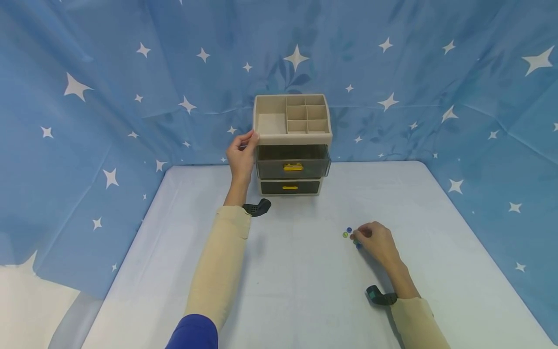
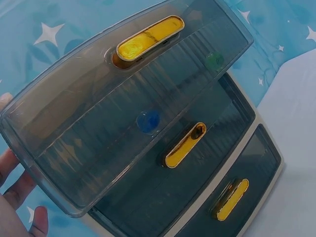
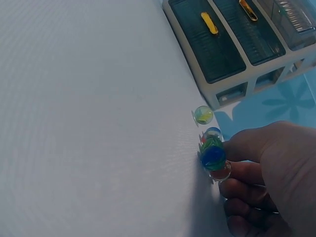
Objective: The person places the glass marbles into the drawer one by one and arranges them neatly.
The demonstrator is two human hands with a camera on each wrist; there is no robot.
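A cream desk organizer (image 1: 287,139) stands at the back with its clear grey top drawer (image 1: 309,168) pulled out. My left hand (image 1: 242,156) grips the organizer's upper left front corner, thumb at the front edge. Through the drawer's clear wall, a blue marble (image 2: 148,121) and a green marble (image 2: 214,61) show inside. On the white table, my right hand (image 1: 378,241) has thumb and fingertips pinched at a small group of glass marbles. The group includes a yellow-green marble (image 3: 203,115), a blue marble (image 3: 213,158) and an orange-tinted marble (image 3: 220,171). Which one is pinched is partly hidden.
Two lower drawers with yellow handles (image 2: 233,200) are pushed in. Open compartments (image 1: 297,113) divide the organizer's top. Blue star-patterned cloth (image 1: 187,58) hangs behind and beside the white table (image 1: 287,261). Dark wrist devices (image 1: 257,207) sit at both wrists.
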